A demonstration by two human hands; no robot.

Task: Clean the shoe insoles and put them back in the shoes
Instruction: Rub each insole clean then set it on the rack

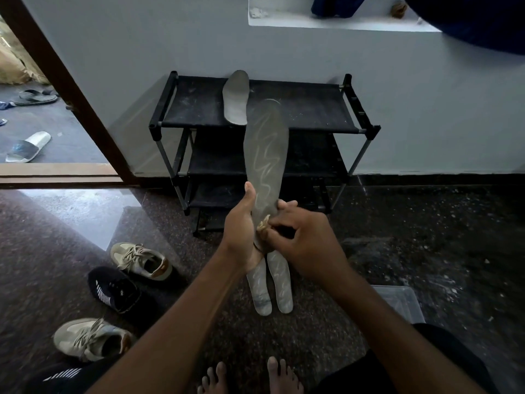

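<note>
My left hand (240, 226) grips the heel end of a long grey insole (265, 155) with pale wavy lines, held upright in front of the rack. My right hand (304, 237) pinches a small beige cloth (262, 224) against the lower part of that insole. Another grey insole (235, 98) lies on the top shelf of the black shoe rack (312, 112). Two pale insoles (270, 285) lie side by side on the floor beneath my hands. On the left floor are two beige sneakers (142, 260) (91, 339) and a black sneaker (113, 290).
A clear plastic box (400, 302) sits on the floor at the right. A second black shoe (59, 375) shows at the bottom left. Beyond the brown door frame (65, 81) at left lie slippers (28, 146). My bare feet (250, 376) are at the bottom edge.
</note>
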